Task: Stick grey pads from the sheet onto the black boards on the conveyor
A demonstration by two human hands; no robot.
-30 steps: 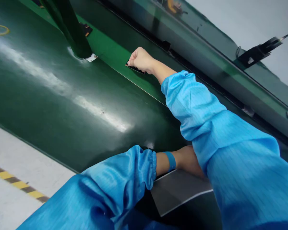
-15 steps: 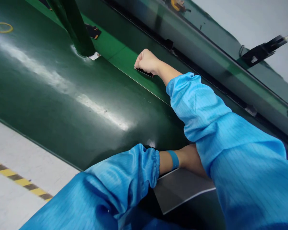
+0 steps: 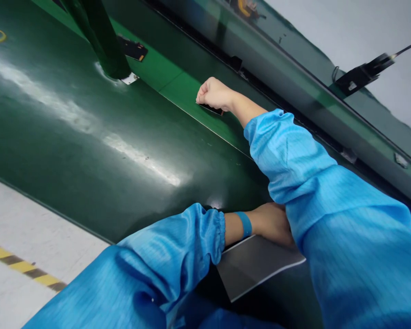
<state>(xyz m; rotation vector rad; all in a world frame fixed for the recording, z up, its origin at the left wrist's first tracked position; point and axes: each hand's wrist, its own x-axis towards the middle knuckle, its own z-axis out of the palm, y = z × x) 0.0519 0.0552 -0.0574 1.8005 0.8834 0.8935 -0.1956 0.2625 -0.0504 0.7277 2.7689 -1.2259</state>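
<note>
My right hand (image 3: 214, 94) reaches out over the green conveyor belt (image 3: 171, 73), fingers curled into a fist round a thin dark flat piece (image 3: 210, 108) that lies on the belt beneath it. My left hand (image 3: 270, 221) rests near me on a grey flat sheet (image 3: 250, 267); its fingers are hidden behind my right sleeve (image 3: 294, 164). A blue band sits on my left wrist (image 3: 244, 224). Both arms wear bright blue sleeves.
A second dark piece with an orange tab (image 3: 133, 48) lies farther along the belt. A green post (image 3: 99, 36) stands on the dark green table (image 3: 71, 137). A grey rail (image 3: 294, 87) runs beyond the belt. White floor with yellow-black tape (image 3: 20, 267) lies at lower left.
My right fist and the dark piece under it have slid along the belt toward me. The second dark piece has travelled along the belt too. My left hand has stayed on the grey sheet.
</note>
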